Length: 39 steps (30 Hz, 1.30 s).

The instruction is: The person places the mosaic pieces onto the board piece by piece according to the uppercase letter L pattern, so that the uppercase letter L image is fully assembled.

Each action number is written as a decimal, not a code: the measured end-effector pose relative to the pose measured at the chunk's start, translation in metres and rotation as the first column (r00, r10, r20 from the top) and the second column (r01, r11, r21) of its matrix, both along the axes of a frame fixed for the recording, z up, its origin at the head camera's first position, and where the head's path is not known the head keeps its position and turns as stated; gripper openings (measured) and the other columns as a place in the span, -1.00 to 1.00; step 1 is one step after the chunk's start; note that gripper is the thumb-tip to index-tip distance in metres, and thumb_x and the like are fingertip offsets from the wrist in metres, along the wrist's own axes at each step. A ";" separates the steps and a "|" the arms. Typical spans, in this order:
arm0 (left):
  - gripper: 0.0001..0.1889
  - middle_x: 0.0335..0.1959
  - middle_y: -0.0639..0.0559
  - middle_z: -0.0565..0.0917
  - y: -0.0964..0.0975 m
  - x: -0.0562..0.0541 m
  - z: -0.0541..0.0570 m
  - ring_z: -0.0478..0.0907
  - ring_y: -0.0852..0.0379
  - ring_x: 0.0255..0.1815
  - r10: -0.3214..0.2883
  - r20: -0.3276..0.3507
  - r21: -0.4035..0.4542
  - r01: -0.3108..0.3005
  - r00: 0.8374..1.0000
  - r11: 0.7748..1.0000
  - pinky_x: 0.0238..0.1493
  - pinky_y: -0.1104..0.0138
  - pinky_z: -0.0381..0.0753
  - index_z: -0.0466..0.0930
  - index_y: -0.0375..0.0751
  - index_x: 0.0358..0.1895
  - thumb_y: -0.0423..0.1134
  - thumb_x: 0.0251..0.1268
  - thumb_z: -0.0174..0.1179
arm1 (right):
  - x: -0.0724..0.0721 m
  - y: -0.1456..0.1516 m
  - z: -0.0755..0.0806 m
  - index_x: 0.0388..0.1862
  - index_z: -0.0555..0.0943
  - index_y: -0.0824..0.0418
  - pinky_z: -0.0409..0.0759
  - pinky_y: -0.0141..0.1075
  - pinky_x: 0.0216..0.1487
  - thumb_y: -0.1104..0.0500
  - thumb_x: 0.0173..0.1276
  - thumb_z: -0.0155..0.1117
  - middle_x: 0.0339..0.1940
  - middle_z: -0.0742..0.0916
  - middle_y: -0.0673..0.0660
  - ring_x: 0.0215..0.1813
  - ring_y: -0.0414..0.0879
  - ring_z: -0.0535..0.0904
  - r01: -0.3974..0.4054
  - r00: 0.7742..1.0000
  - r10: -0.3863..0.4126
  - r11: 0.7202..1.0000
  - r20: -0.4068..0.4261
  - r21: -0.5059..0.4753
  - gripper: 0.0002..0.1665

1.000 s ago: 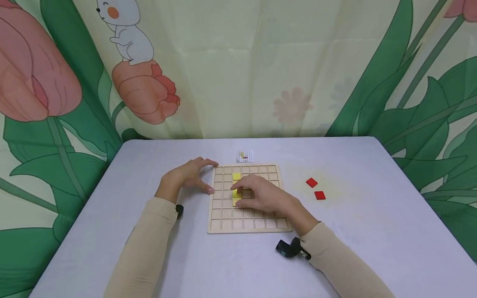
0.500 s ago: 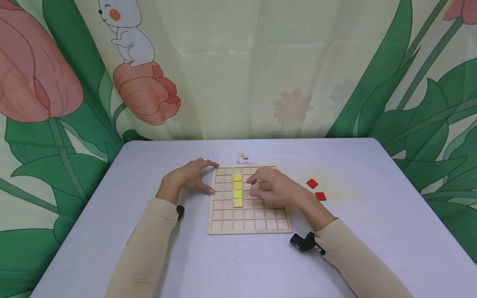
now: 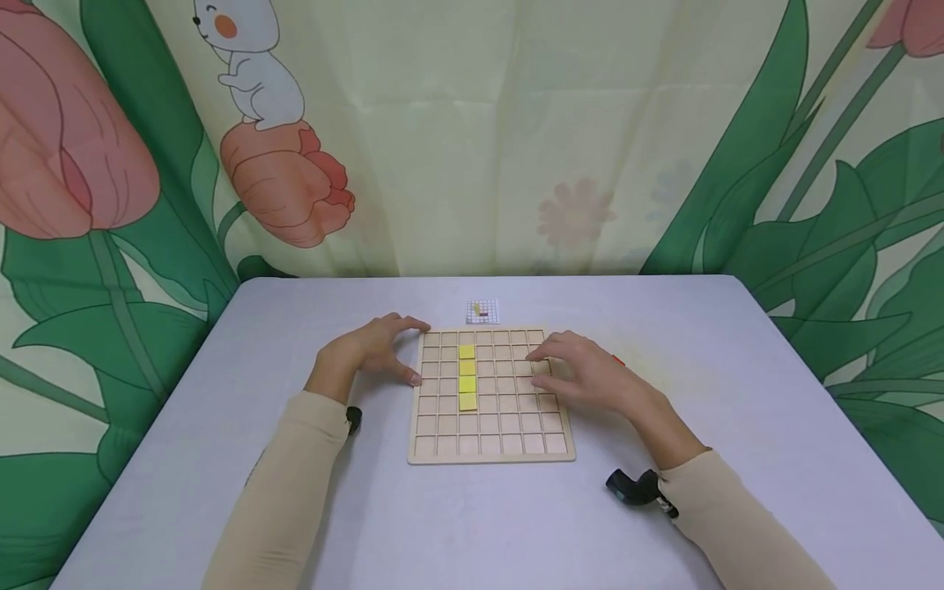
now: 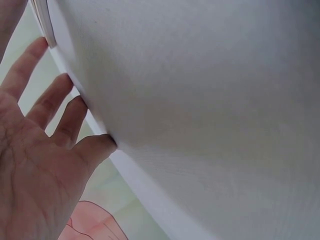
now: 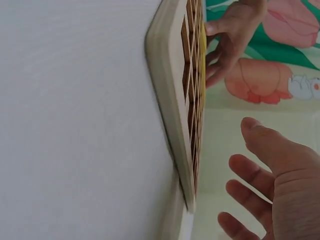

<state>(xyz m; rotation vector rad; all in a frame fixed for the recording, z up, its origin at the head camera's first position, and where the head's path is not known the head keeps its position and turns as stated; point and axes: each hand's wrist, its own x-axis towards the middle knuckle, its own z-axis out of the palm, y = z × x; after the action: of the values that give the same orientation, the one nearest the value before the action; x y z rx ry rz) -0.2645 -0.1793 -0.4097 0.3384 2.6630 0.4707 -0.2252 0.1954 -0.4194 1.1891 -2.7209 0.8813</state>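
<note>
A wooden grid board (image 3: pixel 490 447) lies on the table, with several yellow square tiles (image 3: pixel 467 383) set in one column of its cells. My left hand (image 3: pixel 371 351) is spread at the board's left edge, index fingertip and thumb touching it; in the left wrist view the fingers (image 4: pixel 55 100) are spread apart and the index fingertip meets the board's corner. Above the board's right side hovers my right hand (image 3: pixel 586 373), its fingers loosely bent around nothing. The right wrist view confirms a bare gap between thumb and fingers. A sliver of a red tile (image 3: pixel 618 360) shows behind that hand.
Behind the board lies a small printed grid card (image 3: pixel 482 311) with yellow and red marks. The table (image 3: pixel 295 303) has a white cover. A curtain (image 3: pixel 442 164) with flowers and a cartoon animal hangs beyond its far edge.
My right hand has moved rightward off the yellow tiles toward the board's right edge, uncovering the whole column. It now hides most of the two red tiles. My left hand has stayed put.
</note>
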 end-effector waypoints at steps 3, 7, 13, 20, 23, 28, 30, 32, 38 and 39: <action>0.08 0.61 -0.10 0.18 0.000 0.000 0.000 0.11 -0.22 0.60 0.002 -0.002 -0.003 -0.002 1.000 1.000 0.46 -0.27 0.26 0.27 0.37 0.54 0.25 -0.16 0.62 | 0.002 0.011 -0.002 0.08 0.73 0.16 0.56 -0.05 0.18 0.10 0.37 0.46 0.00 0.77 0.03 0.12 -0.07 0.61 0.020 1.000 -0.020 1.000 -0.009 -0.002 -0.66; 0.07 0.60 -0.11 0.19 0.000 0.000 0.000 0.12 -0.23 0.60 0.004 -0.005 0.000 -0.004 1.000 1.000 0.45 -0.27 0.26 0.28 0.36 0.54 0.24 -0.16 0.63 | 0.004 0.027 -0.001 0.08 0.72 0.16 0.57 -0.05 0.19 0.12 0.34 0.49 0.01 0.76 0.03 0.14 -0.09 0.61 0.039 0.999 -0.039 0.999 -0.031 0.003 -0.64; 0.07 0.61 -0.11 0.17 0.000 0.001 0.001 0.11 -0.23 0.61 0.013 -0.006 -0.006 -0.013 1.000 1.000 0.46 -0.28 0.24 0.28 0.35 0.54 0.24 -0.16 0.63 | 0.006 0.053 -0.003 0.08 0.71 0.17 0.59 -0.08 -0.02 0.14 0.27 0.55 0.00 0.73 0.06 -0.05 -0.02 0.60 0.070 0.997 -0.069 0.998 -0.041 0.011 -0.59; 0.07 0.62 -0.10 0.16 0.001 0.000 0.000 0.09 -0.23 0.62 0.016 -0.001 -0.002 -0.016 1.000 1.000 0.46 -0.29 0.23 0.28 0.37 0.54 0.25 -0.17 0.63 | 0.005 0.073 -0.007 0.09 0.69 0.18 0.71 -0.13 -0.11 0.17 0.25 0.57 -0.02 0.71 0.08 -0.06 -0.02 0.60 0.100 0.995 -0.099 0.994 -0.027 0.036 -0.57; 0.07 0.62 -0.10 0.16 0.000 0.000 -0.001 0.09 -0.23 0.61 0.013 0.003 -0.003 -0.013 1.000 1.000 0.45 -0.30 0.23 0.27 0.37 0.54 0.26 -0.17 0.62 | 0.003 0.081 -0.008 0.08 0.70 0.19 0.71 -0.11 -0.09 0.18 0.23 0.58 -0.02 0.71 0.07 -0.04 -0.02 0.61 0.107 0.993 -0.105 0.993 -0.051 0.046 -0.56; 0.07 0.60 -0.10 0.19 -0.003 0.000 -0.002 0.12 -0.22 0.59 0.006 -0.006 -0.008 -0.006 1.000 1.000 0.44 -0.29 0.26 0.28 0.36 0.54 0.26 -0.16 0.62 | 0.001 0.091 -0.012 0.09 0.70 0.20 0.63 -0.04 0.03 0.14 0.19 0.62 -0.06 0.72 0.05 0.00 -0.01 0.62 0.140 0.988 -0.135 0.988 -0.075 0.061 -0.51; 0.07 0.60 -0.11 0.19 -0.004 0.001 -0.003 0.12 -0.23 0.60 0.000 -0.008 -0.001 0.000 1.000 1.000 0.44 -0.29 0.26 0.28 0.35 0.54 0.26 -0.17 0.62 | 0.001 0.096 -0.012 0.09 0.70 0.18 0.61 -0.06 0.07 0.11 0.19 0.63 -0.07 0.72 0.02 0.02 -0.02 0.62 0.159 0.986 -0.154 0.985 -0.071 0.074 -0.50; 0.08 0.61 -0.12 0.18 -0.004 0.000 -0.004 0.11 -0.24 0.60 -0.006 -0.008 0.006 0.006 1.000 1.000 0.45 -0.30 0.24 0.28 0.35 0.54 0.27 -0.17 0.62 | 0.002 0.102 -0.011 0.10 0.70 0.16 0.58 -0.07 0.11 0.08 0.19 0.63 -0.07 0.72 0.00 0.06 -0.02 0.62 0.174 0.984 -0.169 0.981 -0.062 0.086 -0.49; 0.07 0.61 -0.12 0.18 -0.002 0.000 -0.003 0.12 -0.23 0.60 -0.005 -0.020 0.008 0.005 1.000 1.000 0.45 -0.29 0.24 0.29 0.34 0.53 0.26 -0.17 0.62 | 0.005 0.117 -0.004 0.16 0.68 0.13 0.56 0.10 0.20 -0.01 0.24 0.59 0.05 0.71 0.05 0.17 0.07 0.58 0.207 0.976 -0.214 0.964 0.025 0.167 -0.46; 0.07 0.60 -0.12 0.19 -0.002 0.000 -0.003 0.13 -0.23 0.59 -0.003 -0.020 0.008 0.003 1.000 1.000 0.45 -0.29 0.24 0.29 0.34 0.53 0.25 -0.17 0.63 | 0.005 0.119 -0.003 0.17 0.68 0.13 0.56 0.13 0.21 -0.02 0.25 0.58 0.07 0.71 0.06 0.19 0.09 0.57 0.213 0.974 -0.223 0.960 0.034 0.184 -0.45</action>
<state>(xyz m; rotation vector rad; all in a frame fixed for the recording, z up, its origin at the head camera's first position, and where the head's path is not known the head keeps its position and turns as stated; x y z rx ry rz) -0.2645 -0.1809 -0.4129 0.3509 2.6803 0.4804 -0.2201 0.3143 -0.4221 0.8742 -2.9552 0.6634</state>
